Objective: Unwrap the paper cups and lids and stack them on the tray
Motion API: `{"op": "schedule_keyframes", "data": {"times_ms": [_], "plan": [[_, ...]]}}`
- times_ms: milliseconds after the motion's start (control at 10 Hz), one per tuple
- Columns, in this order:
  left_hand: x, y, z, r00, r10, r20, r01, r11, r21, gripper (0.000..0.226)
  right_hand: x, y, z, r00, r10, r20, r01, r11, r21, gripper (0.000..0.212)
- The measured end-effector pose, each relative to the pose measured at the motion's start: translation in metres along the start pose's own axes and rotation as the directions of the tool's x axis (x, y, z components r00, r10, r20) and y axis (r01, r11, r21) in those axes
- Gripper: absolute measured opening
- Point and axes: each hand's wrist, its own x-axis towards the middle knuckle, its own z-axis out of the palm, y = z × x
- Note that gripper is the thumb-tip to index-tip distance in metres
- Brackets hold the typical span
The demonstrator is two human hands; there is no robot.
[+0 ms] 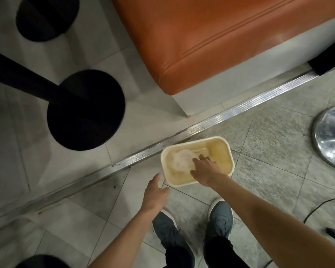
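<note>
Right fingers (199, 161): loosely spread, reaching down into the bin; whether they touched the wrap could not be told.
Left fingers (165, 190): relaxed and slightly apart, holding nothing.
Right hand (205, 169): lay over the middle of the bin, palm down, forearm stretching in from the lower right.
Left hand (155, 192): hovered just beside the bin's near left corner, thumb close to the rim.
Plastic wrap (179, 160): crumpled and clear, it sat inside the bin at its left end, just beside the right fingertips.
Bin (219, 151): cream, rectangular with rounded corners, it stood on the grey floor tiles next to the metal floor strip (240, 107).
Shoes (220, 215): a grey pair stood below the bin, toes pointing toward it.
Bench (220, 35): orange padded seat beyond the strip.
Table base (86, 110): black round foot with a dark post, left of the bench.
Chrome base (331, 136): shiny disc at the right edge.
</note>
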Motion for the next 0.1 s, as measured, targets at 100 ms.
{"op": "schedule_keyframes", "data": {"times_ms": [100], "plan": [[-0.0328,0.0116,-0.0145,0.995,0.078,-0.059,-0.085,0.989,-0.12,0.041,-0.0425,0.0033,-0.016,0.995,-0.074,-0.069,0.081,0.991,0.105,0.035]]}}
